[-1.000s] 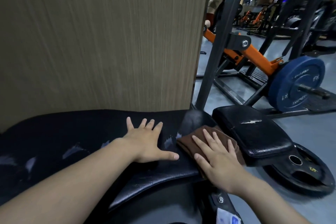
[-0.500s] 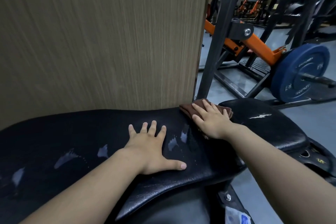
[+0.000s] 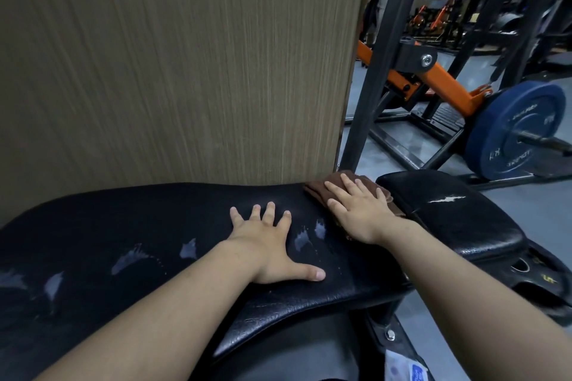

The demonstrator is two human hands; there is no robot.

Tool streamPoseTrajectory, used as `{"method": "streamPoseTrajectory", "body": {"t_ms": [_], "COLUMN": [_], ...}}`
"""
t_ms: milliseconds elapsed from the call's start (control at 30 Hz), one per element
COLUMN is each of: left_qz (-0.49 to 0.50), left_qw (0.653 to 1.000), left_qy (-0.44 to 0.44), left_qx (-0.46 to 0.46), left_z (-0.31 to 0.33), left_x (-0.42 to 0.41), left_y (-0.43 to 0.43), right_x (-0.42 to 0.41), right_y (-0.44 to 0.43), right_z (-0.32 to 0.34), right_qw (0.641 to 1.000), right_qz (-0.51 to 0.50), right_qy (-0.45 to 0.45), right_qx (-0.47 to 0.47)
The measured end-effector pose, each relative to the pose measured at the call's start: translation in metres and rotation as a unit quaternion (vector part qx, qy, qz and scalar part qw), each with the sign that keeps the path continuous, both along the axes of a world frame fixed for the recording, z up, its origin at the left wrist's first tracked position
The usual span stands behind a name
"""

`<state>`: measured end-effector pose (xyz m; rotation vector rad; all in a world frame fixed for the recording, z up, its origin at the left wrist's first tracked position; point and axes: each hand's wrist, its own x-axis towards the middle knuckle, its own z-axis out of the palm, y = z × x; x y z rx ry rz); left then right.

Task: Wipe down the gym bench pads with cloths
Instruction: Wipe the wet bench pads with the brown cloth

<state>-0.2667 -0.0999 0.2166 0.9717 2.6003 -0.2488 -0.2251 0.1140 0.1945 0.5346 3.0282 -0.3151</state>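
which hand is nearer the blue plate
Right. The right hand presses the cloth on the pad, at its right end toward the blue plate; the left hand lies flat further left.

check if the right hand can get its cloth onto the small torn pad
Probably yes: the right hand lies flat on the brown cloth at the end of the long pad, and the small pad sits just beside it, nothing between.

Most of brown cloth (image 3: 313,191) lying hidden under right hand (image 3: 360,215); bench pad (image 3: 123,226) running off picture's left side; blue plate (image 3: 510,136) lettering blurring out.
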Motion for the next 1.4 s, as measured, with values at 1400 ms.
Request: {"method": "streamPoseTrajectory", "body": {"t_ms": [1400], "left_qz": [0.031], "left_qw": [0.96], "left_qy": [0.133], "left_qx": [0.246], "left_z": [-0.018], "left_x": [0.028], "left_y": [-0.143], "right_x": [0.06], "right_y": [-0.099], "right_z": [-0.002], "right_qw": [0.997], "right_qz": [-0.066], "right_qy": [0.018], "right_qx": [-0.024]}}
